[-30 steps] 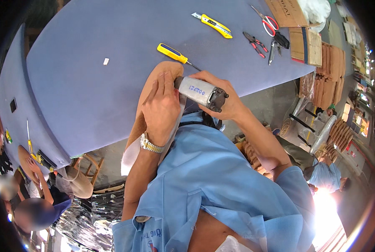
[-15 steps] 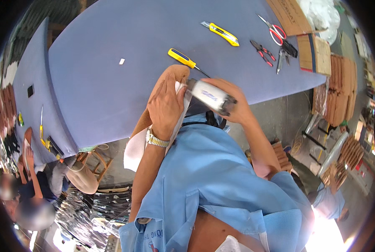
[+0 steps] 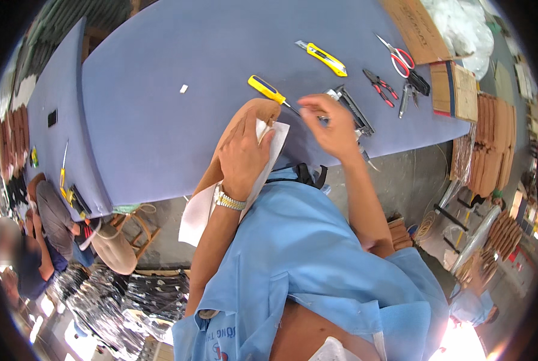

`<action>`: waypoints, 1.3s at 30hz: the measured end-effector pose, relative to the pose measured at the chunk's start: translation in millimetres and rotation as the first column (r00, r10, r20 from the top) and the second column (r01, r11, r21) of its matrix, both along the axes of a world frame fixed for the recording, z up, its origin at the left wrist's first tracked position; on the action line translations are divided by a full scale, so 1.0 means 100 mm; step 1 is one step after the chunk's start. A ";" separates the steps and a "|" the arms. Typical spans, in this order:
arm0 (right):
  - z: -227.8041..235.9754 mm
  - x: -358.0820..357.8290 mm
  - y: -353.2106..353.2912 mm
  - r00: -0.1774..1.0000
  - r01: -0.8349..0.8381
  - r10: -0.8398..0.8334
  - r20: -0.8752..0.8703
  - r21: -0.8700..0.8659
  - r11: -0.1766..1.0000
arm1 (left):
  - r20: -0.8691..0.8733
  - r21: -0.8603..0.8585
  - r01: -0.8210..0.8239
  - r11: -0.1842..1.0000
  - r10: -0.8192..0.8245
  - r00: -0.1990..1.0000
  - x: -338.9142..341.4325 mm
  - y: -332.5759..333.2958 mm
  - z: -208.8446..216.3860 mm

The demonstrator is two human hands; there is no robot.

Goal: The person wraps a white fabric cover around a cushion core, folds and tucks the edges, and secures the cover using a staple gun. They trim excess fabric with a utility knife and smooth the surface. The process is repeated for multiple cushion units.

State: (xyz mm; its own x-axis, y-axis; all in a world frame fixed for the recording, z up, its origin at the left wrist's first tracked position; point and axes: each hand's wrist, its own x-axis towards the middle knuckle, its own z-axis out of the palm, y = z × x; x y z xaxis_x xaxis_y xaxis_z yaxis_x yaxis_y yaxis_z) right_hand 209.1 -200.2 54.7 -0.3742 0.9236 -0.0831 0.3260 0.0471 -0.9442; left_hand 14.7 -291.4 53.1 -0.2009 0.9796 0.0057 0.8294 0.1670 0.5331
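Observation:
My left hand [image 3: 242, 157] is pressed over a brown padded piece [image 3: 263, 107], thumb apart and on its white cloth lining [image 3: 198, 215]. The piece slants down from the table's near edge toward my lap, and the cloth's loose edge stands out on its right side. My right hand [image 3: 330, 125] hovers above the table just right of the piece, fingers loosely bent with nothing visible in them. Partly behind that hand, a staple gun [image 3: 354, 108] lies on the table. A yellow-handled screwdriver [image 3: 266, 88] rests beyond the piece, its shaft pointing toward my right hand.
On the blue padded table [image 3: 160, 138] lie a yellow utility knife [image 3: 324, 59], red-handled scissors [image 3: 401, 62], pliers [image 3: 380, 88] and a small white scrap [image 3: 183, 88]. Cardboard boxes [image 3: 455, 90] stand at the right end. Another person [image 3: 34, 253] sits at the far left.
My right hand has let go of the staple gun, which now lies on the table to the right. The white cloth edge has opened outward beside my left hand, which stays on the piece.

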 end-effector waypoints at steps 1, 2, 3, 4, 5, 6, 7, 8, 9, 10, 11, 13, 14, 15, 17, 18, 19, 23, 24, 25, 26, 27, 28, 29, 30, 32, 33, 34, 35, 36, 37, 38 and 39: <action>-0.07 -0.07 0.00 1.000 0.012 -0.011 0.026 -0.034 0.999 | 0.011 0.007 0.007 1.000 -0.007 1.000 -0.01 0.00 0.01; -0.25 -0.13 0.04 0.999 0.023 -0.019 0.050 -0.067 0.998 | 0.021 0.015 0.012 1.000 -0.012 1.000 -0.02 -0.02 0.01; -0.40 -0.17 0.10 0.997 0.038 -0.031 0.070 -0.098 0.994 | 0.005 0.019 0.020 1.000 -0.020 1.000 -0.04 -0.02 0.02; -0.50 -0.19 0.17 0.986 0.051 -0.045 0.159 -0.038 0.998 | -0.006 0.034 0.023 0.999 -0.023 1.000 -0.05 -0.03 -0.01; -0.60 -0.19 0.22 0.967 0.058 -0.060 0.246 0.016 0.998 | -0.018 0.043 0.023 0.999 -0.022 1.000 -0.05 -0.03 -0.02; -0.70 -0.16 0.30 0.940 0.060 -0.080 0.332 0.069 0.996 | -0.012 0.045 0.023 0.999 -0.022 1.000 -0.04 -0.01 -0.01; -0.86 -0.12 0.43 0.900 0.066 -0.128 0.416 0.160 0.985 | -0.012 0.042 0.024 0.999 -0.023 1.000 -0.04 0.00 0.00; -1.03 -0.07 0.59 0.860 0.141 -0.267 0.435 0.300 0.944 | -0.014 0.036 0.023 0.999 -0.022 1.000 -0.04 0.01 0.02; -1.20 -0.02 0.77 0.808 0.205 -0.402 0.431 0.433 0.878 | -0.002 0.001 0.034 0.999 -0.034 0.999 -0.05 0.02 0.05; -1.35 0.01 0.93 0.748 0.254 -0.527 0.404 0.559 0.789 | 0.007 -0.033 0.039 0.999 -0.039 0.999 -0.06 0.04 0.08; -1.46 0.07 1.07 0.703 0.250 -0.516 0.489 0.510 0.823 | 0.013 -0.063 0.041 0.997 -0.040 0.999 -0.07 0.06 0.11; -1.60 0.17 1.29 0.611 0.246 -0.460 0.645 0.397 0.884 | 0.079 -0.039 0.081 0.996 -0.077 0.994 -0.15 0.05 0.09; -1.49 0.17 1.34 0.595 0.207 -0.384 0.706 0.328 0.922 | 0.111 -0.030 0.098 0.995 -0.094 0.989 -0.19 0.04 0.09; -1.37 0.19 1.41 0.574 0.169 -0.305 0.760 0.254 0.952 | 0.182 -0.074 0.121 0.990 -0.106 0.978 -0.25 0.04 0.12; -1.25 0.22 1.46 0.570 0.108 -0.199 0.798 0.167 0.980 | 0.341 0.002 0.138 0.990 -0.131 0.931 -0.36 0.01 0.14; -1.25 0.21 1.44 0.723 0.135 -0.194 0.663 0.140 0.981 | 0.419 0.038 0.146 0.989 -0.149 0.896 -0.41 0.01 0.13; -1.18 0.18 1.39 0.846 0.148 -0.180 0.502 0.104 0.984 | 0.526 0.019 0.102 0.995 -0.096 0.845 -0.49 -0.01 0.11; -0.11 -0.21 0.63 0.969 0.036 -0.049 -0.242 -0.061 0.997 | 0.744 0.011 -0.123 0.992 0.074 0.664 -0.44 0.18 0.64; 0.09 -0.30 0.44 0.935 -0.023 0.002 -0.355 -0.054 0.998 | 0.793 0.032 -0.138 0.990 0.059 0.607 -0.37 0.25 0.77; 0.28 -0.39 0.26 0.934 -0.071 0.071 -0.351 0.013 0.997 | 0.837 0.058 -0.153 0.987 0.036 0.546 -0.31 0.32 0.85; 0.42 -0.46 0.12 0.929 -0.115 0.136 -0.344 0.081 0.990 | 0.864 0.063 -0.143 0.988 0.018 0.504 -0.26 0.35 0.90; 0.56 -0.51 0.04 0.951 -0.129 0.152 -0.269 0.104 0.986 | 0.887 0.068 -0.129 0.989 -0.001 0.461 -0.21 0.39 0.94; 0.67 -0.56 0.00 0.967 -0.148 0.171 -0.187 0.131 0.980 | 0.910 0.079 -0.119 0.990 -0.023 0.414 -0.19 0.41 0.96; 0.74 -0.57 -0.04 0.977 -0.170 0.187 -0.102 0.156 0.973 | 0.827 0.152 -0.111 0.982 -0.065 0.559 -0.19 0.42 0.93; 0.77 -0.55 -0.10 0.980 -0.135 0.158 -0.122 0.181 0.974 | 0.841 0.157 -0.215 0.964 -0.017 0.540 -0.20 0.40 0.94; 0.81 -0.51 -0.22 0.981 -0.061 0.100 -0.165 0.227 0.972 | 0.870 0.156 -0.414 0.897 0.074 0.488 -0.26 0.33 1.00; 0.82 -0.51 -0.34 0.968 -0.149 0.174 -0.183 0.141 0.979 | 0.841 0.164 -0.438 0.884 0.106 0.531 -0.35 0.28 1.02; 0.81 -0.51 -0.48 0.947 -0.242 0.248 -0.204 0.057 0.969 | 0.812 0.174 -0.464 0.868 0.141 0.567 -0.46 0.20 1.04; 0.74 -0.52 -0.57 0.919 -0.335 0.321 -0.229 -0.027 0.942 | 0.781 0.183 -0.493 0.851 0.179 0.598 -0.53 0.11 1.05; 0.59 -0.52 -0.61 0.943 -0.307 0.301 -0.138 -0.016 0.952 | 0.728 0.129 -0.450 0.884 0.224 0.648 -0.54 0.03 1.08; 0.37 -0.53 -0.66 0.958 -0.283 0.282 -0.049 -0.001 0.959 | 0.666 0.072 -0.411 0.909 0.263 0.698 -0.55 -0.06 1.14; 0.22 -0.54 -0.66 0.964 -0.262 0.261 0.042 0.020 0.965 | 0.600 0.012 -0.377 0.926 0.295 0.744 -0.55 -0.14 1.18; 0.11 -0.51 -0.66 0.986 -0.164 0.164 -0.015 0.031 0.986 | 0.562 -0.049 -0.350 0.935 0.315 0.764 -0.49 -0.22 1.18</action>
State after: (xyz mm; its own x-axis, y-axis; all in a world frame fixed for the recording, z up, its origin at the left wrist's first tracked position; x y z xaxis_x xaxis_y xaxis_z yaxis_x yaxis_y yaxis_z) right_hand 158.0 -265.9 65.9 -0.5219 0.8516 -0.0490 0.2948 0.1262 -0.9472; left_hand -34.6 -313.5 171.4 -0.4998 0.8520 -0.1559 0.2869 0.3327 0.8983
